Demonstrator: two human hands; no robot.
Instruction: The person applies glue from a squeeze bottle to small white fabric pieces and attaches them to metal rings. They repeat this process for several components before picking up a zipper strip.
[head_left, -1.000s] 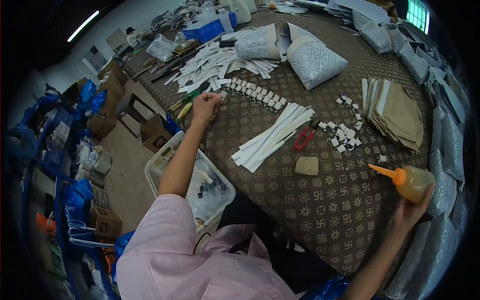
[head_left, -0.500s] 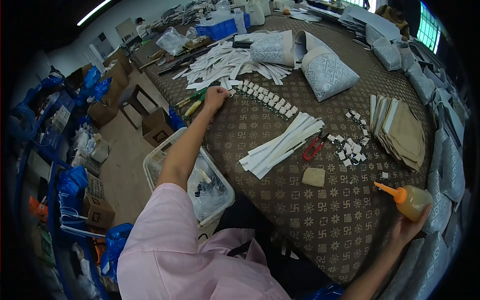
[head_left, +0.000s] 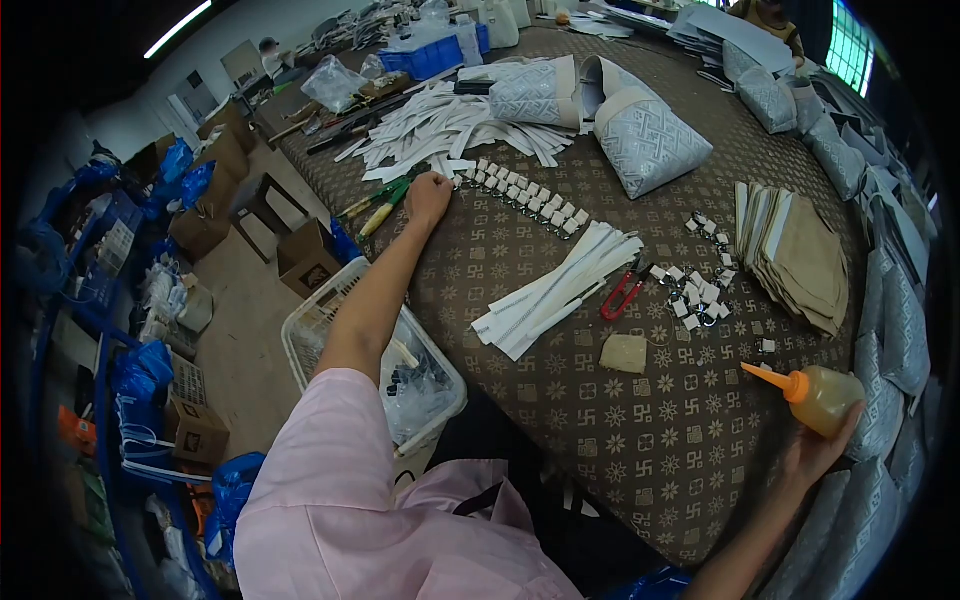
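- From my remote view, the patterned table (head_left: 600,440) fills the middle of the frame; I'd use its open front to keep both forearms off the loose pieces.
- The tan stack of sheets (head_left: 795,265) lies at right, above the bottle; I'd keep any drip away from it.
- White strips (head_left: 555,292) lie bundled at centre, so I'd route the left sleeve well left of them.
- The row of clips (head_left: 522,199) runs from upper centre down towards the strips; I'd touch only its left end, lightly, so the line holds.
- The squeeze bottle (head_left: 828,400) sits at lower right, its orange nozzle pointing left; my right hand (head_left: 805,460) is wrapped around its body, and I'd keep that squeeze slack.
- The clip pile (head_left: 700,293) is right of centre, loose, best not brushed.
- My left hand (head_left: 428,198), upper left of centre, is beside the row's end, fingers drawn in narrow; I cannot tell whether they pinch a clip. I'd work with fingertips alone.
- Red snips (head_left: 622,297) lie near the strips, clear of both hands.
- One lone clip (head_left: 766,346) sits just above the nozzle; I'd mind it.
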